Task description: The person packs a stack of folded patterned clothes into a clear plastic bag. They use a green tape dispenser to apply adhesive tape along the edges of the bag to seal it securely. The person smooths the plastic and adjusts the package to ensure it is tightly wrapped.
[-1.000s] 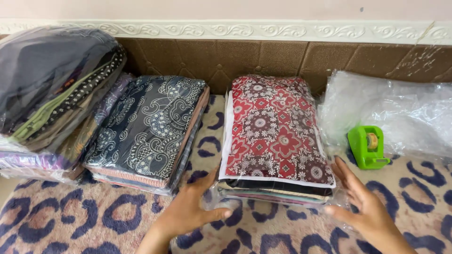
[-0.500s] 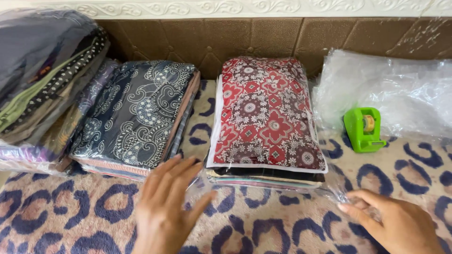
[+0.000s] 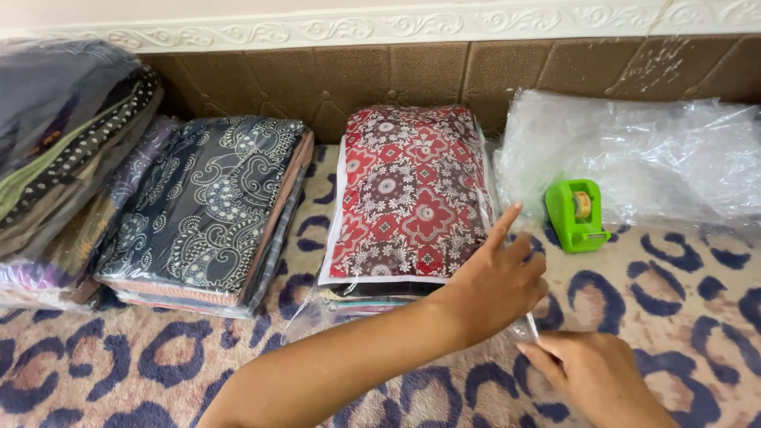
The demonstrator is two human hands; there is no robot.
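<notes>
Two hands pinch clear bag | left hand, right hand | red fabric inside

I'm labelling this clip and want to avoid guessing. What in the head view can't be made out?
- What the right hand pinches: the left hand covers the clear bag's edge, and the bottom edge cuts the right hand.
- Folded cloths under the red patterned cloth: only their edges show.
- The dark stack at far left: cut by the left edge and blurred by plastic wrap.
- The green tape dispenser: its roll is too small to read.
</notes>
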